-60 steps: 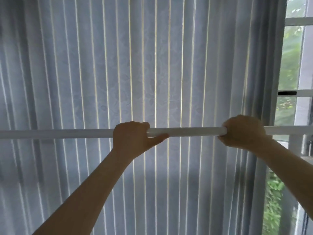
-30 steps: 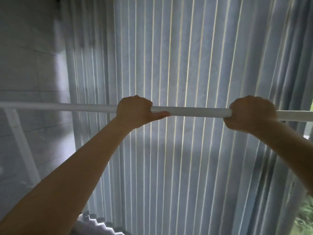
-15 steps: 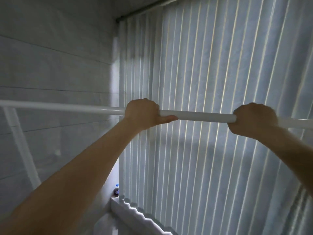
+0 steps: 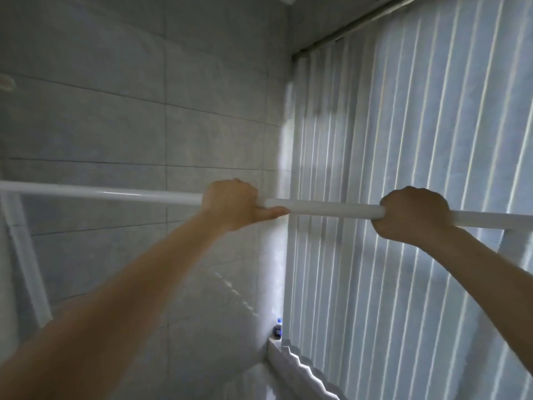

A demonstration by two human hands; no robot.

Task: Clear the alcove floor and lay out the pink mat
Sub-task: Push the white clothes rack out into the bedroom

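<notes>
Overhead, left hand and right hand clamped around white rack rail; beyond, vertical blinds, tiled wall, small bottle at sill corner.

You have two hands up, a left hand and a right hand, both on one white bar. You see one upright under it at the left, one blind, one tiled wall and one small bottle.
</notes>
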